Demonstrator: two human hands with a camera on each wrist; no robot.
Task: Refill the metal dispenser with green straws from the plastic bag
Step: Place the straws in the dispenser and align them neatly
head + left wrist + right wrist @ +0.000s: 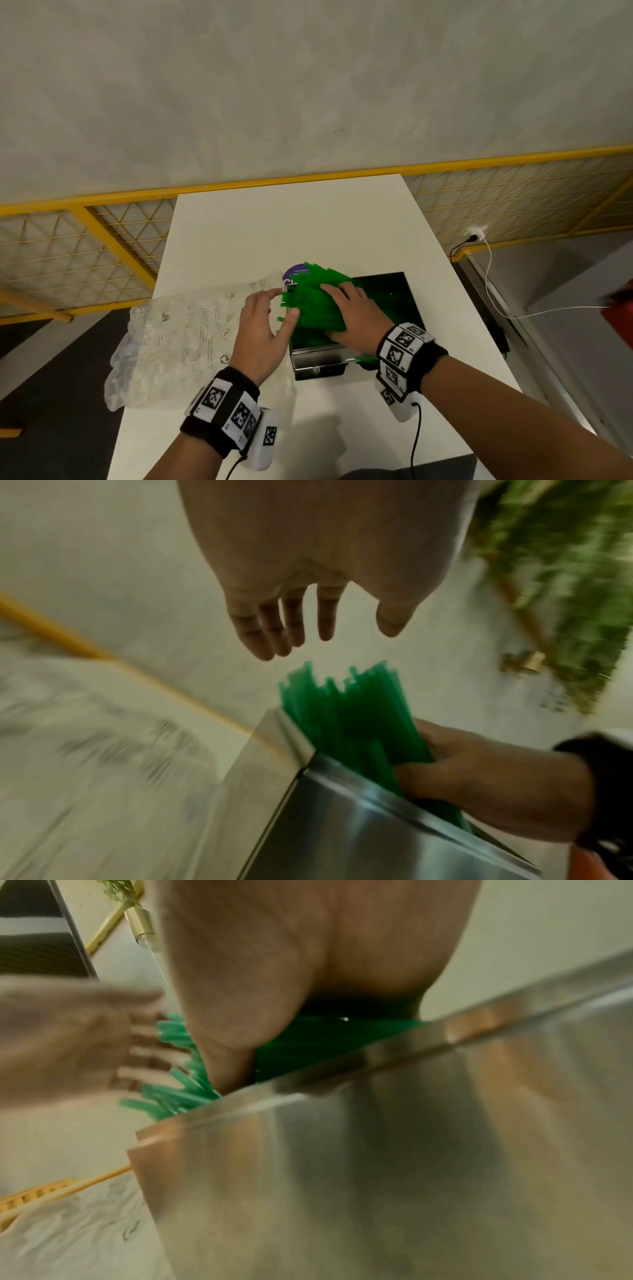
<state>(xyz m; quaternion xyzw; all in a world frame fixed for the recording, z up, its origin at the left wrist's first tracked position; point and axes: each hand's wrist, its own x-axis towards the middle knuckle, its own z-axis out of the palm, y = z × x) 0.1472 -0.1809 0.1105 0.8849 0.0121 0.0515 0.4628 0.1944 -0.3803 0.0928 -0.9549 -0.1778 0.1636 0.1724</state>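
Observation:
A thick bundle of green straws point(315, 298) lies slanted across the open top of the metal dispenser point(318, 363) on the white table point(274, 222), its left ends sticking out past the rim. My right hand point(349, 308) lies over the bundle and grips it, thumb down inside the near wall point(377, 1150). My left hand point(263, 318) is open, with straight fingers at the loose left ends of the straws point(349, 710). The clear plastic bag point(178, 339) lies flat and crumpled on the table to the left.
A purple round label point(291, 274) shows behind the straws. A yellow mesh fence point(102, 246) runs behind the table. At the right are a wall plug with a white cable point(493, 284) and a red object point(620, 308). The bag hangs over the table's left edge.

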